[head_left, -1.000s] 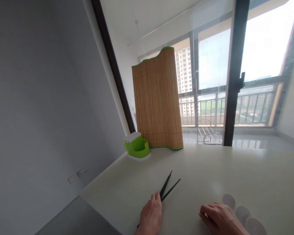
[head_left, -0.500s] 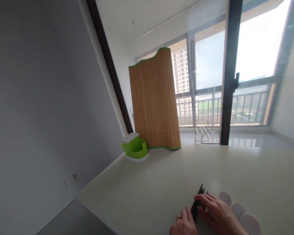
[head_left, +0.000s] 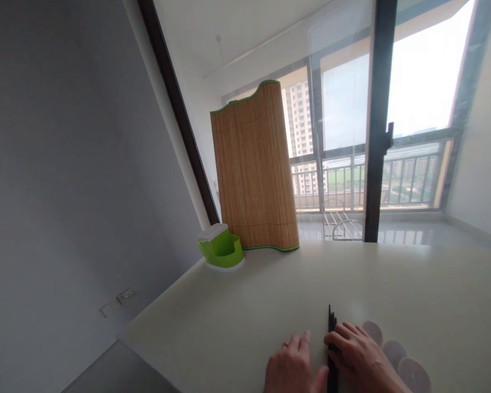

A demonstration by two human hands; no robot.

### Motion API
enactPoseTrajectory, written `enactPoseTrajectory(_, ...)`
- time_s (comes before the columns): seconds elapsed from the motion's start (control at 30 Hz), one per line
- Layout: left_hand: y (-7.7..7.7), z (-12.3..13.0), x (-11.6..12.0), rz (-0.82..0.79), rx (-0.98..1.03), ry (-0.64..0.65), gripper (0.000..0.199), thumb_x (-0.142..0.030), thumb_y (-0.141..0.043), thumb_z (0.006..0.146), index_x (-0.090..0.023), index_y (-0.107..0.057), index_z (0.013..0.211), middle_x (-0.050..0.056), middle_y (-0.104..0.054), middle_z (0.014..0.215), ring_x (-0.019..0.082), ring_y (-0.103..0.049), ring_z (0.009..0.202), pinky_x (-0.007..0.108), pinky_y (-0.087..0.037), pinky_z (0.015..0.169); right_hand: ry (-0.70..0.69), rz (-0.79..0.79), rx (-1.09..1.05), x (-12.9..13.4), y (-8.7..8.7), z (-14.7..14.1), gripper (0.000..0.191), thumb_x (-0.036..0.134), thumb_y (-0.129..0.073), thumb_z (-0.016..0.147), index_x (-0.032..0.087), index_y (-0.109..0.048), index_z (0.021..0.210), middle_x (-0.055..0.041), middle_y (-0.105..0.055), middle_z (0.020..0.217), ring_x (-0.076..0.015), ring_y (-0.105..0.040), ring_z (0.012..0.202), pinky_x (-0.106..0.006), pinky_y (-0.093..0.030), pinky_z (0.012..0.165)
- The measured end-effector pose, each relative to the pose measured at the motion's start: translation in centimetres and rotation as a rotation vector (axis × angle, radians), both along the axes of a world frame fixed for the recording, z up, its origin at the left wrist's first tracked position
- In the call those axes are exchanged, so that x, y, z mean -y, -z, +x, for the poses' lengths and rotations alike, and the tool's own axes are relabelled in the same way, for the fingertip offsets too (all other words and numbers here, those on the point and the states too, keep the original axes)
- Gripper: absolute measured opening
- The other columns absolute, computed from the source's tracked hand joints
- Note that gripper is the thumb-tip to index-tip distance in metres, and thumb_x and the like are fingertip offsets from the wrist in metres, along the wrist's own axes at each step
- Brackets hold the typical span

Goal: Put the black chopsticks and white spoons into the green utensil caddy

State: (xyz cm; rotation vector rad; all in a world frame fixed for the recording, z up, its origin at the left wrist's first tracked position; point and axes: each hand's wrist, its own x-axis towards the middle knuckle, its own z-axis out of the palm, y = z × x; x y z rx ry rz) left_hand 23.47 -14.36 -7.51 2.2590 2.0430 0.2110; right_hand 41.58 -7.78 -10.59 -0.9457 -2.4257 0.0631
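A bundle of thin black chopsticks [head_left: 331,323] lies pointing away from me near the front of the table, with the tips uneven. My right hand [head_left: 358,355] is closed around it from the right, thumb and fingers on the sticks. To the left of the bundle, my left hand [head_left: 291,360] rests low over the tabletop, fingers stretched forward and thumb apart. It wears a ring and holds nothing. The left thumb is close to the chopsticks; whether it touches them I cannot tell. The near ends are cut off by the frame's lower edge.
Pale round discs [head_left: 414,374] lie beside my right forearm on the white table [head_left: 229,311]. A green and white container [head_left: 225,252] stands at the back left, against an upright bamboo mat [head_left: 256,174]. Behind is a glass window; a grey wall [head_left: 73,191] is on the left.
My left hand has come away from the chopsticks, to the left, and its fingers have spread. The bundle has turned from slanting to nearly straight ahead, still under my right hand.
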Motion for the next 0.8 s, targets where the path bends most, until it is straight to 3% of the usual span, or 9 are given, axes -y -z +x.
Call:
enactPoseTrajectory(0.07, -3.1, -3.5, -2.2, 0.160, -0.010, -0.082, 0.054, -0.045, -0.039, 0.090, -0.021, -0.044, 0.138, 0.011, -0.059, 0.124, 0.023, -0.059, 0.107, 0.032, -0.048, 0.087, 0.009, 0.004, -0.001, 0.1, -0.2, 0.0, 0.010, 0.018, -0.054, 0.086, 0.026, -0.060, 0.086, -0.0012, -0.062, 0.082, -0.0208, -0.058, 0.080, -0.032, -0.039, 0.072)
enactPoseTrajectory(0.17, -6.1, -9.2, -6.3, 0.255, -0.105, -0.231, 0.050, -0.036, -0.038, 0.092, -0.015, -0.043, 0.137, 0.012, -0.055, 0.128, 0.023, -0.058, 0.109, 0.031, -0.048, 0.086, 0.001, -0.017, 0.015, 0.0, -0.1, 0.0, 0.011, 0.017, -0.053, 0.086, 0.026, -0.060, 0.088, -0.0011, -0.062, 0.084, -0.0213, -0.057, 0.080, -0.033, -0.038, 0.072)
enactPoseTrajectory(0.33, -7.6, -16.3, -11.6, 0.245, -0.220, -0.406, 0.049, -0.030, -0.040, 0.092, -0.009, -0.038, 0.136, 0.018, -0.049, 0.133, 0.027, -0.053, 0.116, 0.031, -0.046, 0.087, -0.004, -0.060, 0.060, -0.2, 0.0, 0.0, 0.012, 0.017, -0.052, 0.086, 0.025, -0.059, 0.090, -0.0020, -0.062, 0.086, -0.0224, -0.057, 0.082, -0.035, -0.037, 0.072)
enactPoseTrajectory(0.47, -8.0, -18.8, -13.2, 0.235, -0.245, -0.435, 0.046, -0.025, -0.038, 0.093, -0.004, -0.037, 0.134, 0.020, -0.048, 0.131, 0.029, -0.052, 0.116, 0.032, -0.044, 0.088, -0.003, -0.098, 0.050, -0.1, -0.3, -0.1, 0.013, 0.016, -0.051, 0.085, 0.025, -0.059, 0.090, -0.0016, -0.062, 0.088, -0.0221, -0.056, 0.085, -0.035, -0.037, 0.074)
enactPoseTrajectory(0.57, -8.2, -19.7, -14.1, 0.201, -0.269, -0.445, 0.037, -0.021, -0.041, 0.092, -0.005, -0.046, 0.124, 0.018, -0.054, 0.121, 0.027, -0.055, 0.110, 0.031, -0.045, 0.084, 0.012, -0.123, 0.030, 0.0, -0.4, -0.1, 0.013, 0.016, -0.053, 0.083, 0.025, -0.060, 0.089, -0.0009, -0.063, 0.088, -0.0211, -0.056, 0.085, -0.034, -0.036, 0.075)
enactPoseTrajectory(0.8, -8.1, -20.0, -15.5, 0.189, -0.329, -0.356, 0.026, -0.010, -0.038, 0.089, -0.012, -0.060, 0.103, 0.013, -0.062, 0.106, 0.026, -0.058, 0.103, 0.035, -0.047, 0.081, 0.031, -0.168, 0.015, -0.1, 0.0, -0.3, 0.011, 0.018, -0.055, 0.082, 0.025, -0.061, 0.087, -0.0008, -0.063, 0.089, -0.0207, -0.055, 0.086, -0.033, -0.035, 0.078)
